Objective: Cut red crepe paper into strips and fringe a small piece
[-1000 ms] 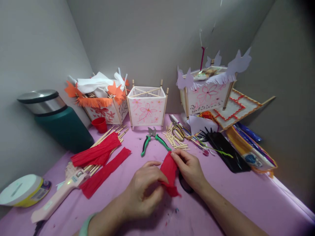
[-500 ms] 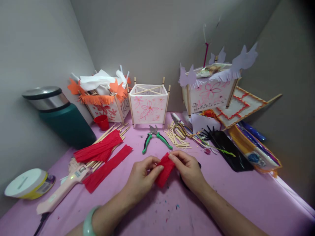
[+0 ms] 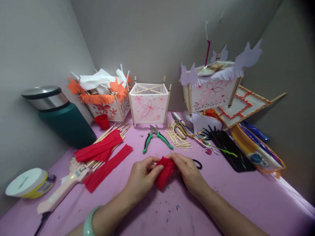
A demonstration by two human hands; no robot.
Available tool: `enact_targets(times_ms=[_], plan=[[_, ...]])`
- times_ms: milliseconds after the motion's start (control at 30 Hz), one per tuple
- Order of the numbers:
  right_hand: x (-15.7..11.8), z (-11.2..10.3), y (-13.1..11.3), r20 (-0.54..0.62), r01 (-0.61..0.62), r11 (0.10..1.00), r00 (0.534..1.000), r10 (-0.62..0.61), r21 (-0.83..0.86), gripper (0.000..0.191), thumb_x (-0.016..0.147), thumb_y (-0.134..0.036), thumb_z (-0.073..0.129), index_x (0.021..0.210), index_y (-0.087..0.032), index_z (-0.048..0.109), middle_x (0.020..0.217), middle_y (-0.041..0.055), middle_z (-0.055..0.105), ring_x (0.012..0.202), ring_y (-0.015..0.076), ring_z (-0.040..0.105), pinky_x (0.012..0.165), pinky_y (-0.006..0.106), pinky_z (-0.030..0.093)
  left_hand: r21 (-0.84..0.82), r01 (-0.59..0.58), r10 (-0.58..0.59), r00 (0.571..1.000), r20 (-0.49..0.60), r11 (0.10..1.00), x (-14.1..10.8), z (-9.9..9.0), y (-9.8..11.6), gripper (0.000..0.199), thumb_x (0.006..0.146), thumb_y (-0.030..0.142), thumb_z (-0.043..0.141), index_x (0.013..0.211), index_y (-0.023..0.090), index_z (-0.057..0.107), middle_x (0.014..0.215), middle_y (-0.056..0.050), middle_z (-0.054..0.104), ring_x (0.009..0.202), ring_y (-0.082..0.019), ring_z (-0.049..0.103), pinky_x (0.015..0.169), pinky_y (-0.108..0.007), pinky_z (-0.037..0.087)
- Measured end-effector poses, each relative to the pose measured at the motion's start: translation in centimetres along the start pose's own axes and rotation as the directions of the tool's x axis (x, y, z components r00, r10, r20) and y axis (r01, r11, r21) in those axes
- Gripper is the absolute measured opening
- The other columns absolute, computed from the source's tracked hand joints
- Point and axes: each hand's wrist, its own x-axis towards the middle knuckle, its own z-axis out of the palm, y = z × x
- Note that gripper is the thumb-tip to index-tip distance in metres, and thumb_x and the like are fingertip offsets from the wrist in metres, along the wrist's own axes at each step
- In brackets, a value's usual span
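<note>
I've got the left hand (image 3: 142, 175) and right hand (image 3: 190, 172) both pinching a crinkled red paper piece (image 3: 163, 177) over the purple worktop (image 3: 263, 196).

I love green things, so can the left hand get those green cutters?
Probably yes: the green cutters lie just beyond the left hand, nothing between them, though it may need to release the red piece first.
</note>
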Motion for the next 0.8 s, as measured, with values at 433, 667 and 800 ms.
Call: enact_targets(times_ms=[433,667,800], plan=[[-0.10,0.73,0.86,-0.140,0.092,0.987,0.984,-0.110,-0.135,0.021,0.083,-0.039,0.063,0.079,-0.019,0.065,0.070,-0.0003,0.064,0.063,0.0140,0.057,0.060,0.025,0.045,0.058,-0.016,0.018,0.999,-0.040,0.998,-0.14,0.20,0.37,0.019,0.083,0.030,0.060,0.089,0.015,0.069,0.060,0.000,0.067,0.052,-0.013,0.057,0.053,-0.022,0.041],[-0.22,0.60,0.93,-0.177,0.156,0.964,0.965,-0.195,-0.214,0.020,0.086,-0.038,0.060,0.080,-0.019,0.064,0.073,0.0006,0.063,0.067,0.0151,0.056,0.063,0.026,0.044,0.191,-0.103,0.120,0.990,-0.078,0.976,-0.22,0.10,0.43,0.011,0.082,0.019,0.059,0.084,0.019,0.071,0.077,-0.003,0.075,0.070,-0.017,0.068,0.068,-0.026,0.050],[-0.19,0.52,0.90,-0.211,0.150,0.968,0.958,-0.192,-0.203,0.021,0.086,-0.040,0.061,0.079,-0.020,0.063,0.072,0.0000,0.061,0.065,0.0150,0.054,0.062,0.025,0.044,0.158,-0.126,0.142,0.985,-0.097,0.979,-0.56,0.10,0.31,0.024,0.083,0.019,0.060,0.106,0.019,0.067,0.083,-0.003,0.076,0.074,-0.018,0.070,0.068,-0.027,0.053]])
